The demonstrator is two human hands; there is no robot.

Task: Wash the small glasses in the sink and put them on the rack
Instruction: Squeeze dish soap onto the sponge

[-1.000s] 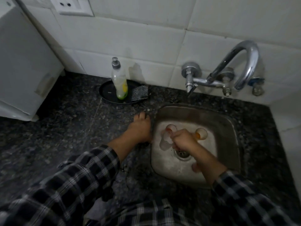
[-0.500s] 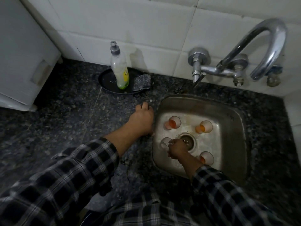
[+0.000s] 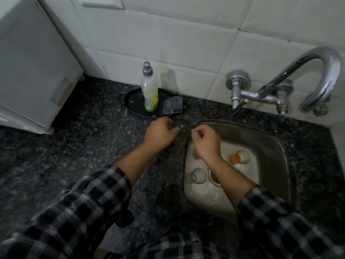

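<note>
Right hand [image 3: 204, 139] has lifted off the drain, fingers curled, empty. Your clear glass [image 3: 198, 175] and orange-stained glass [image 3: 240, 157] stay unwashed in the sink [image 3: 261, 139], centre right. Left hand [image 3: 160, 134], curled, empty, now nears the sponge [image 3: 172, 105]: soaping likely next.

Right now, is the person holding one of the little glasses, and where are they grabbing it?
No, nothing is held. The left hand and right hand have curled fingers with nothing in them, and the glasses stand in the sink.
</note>
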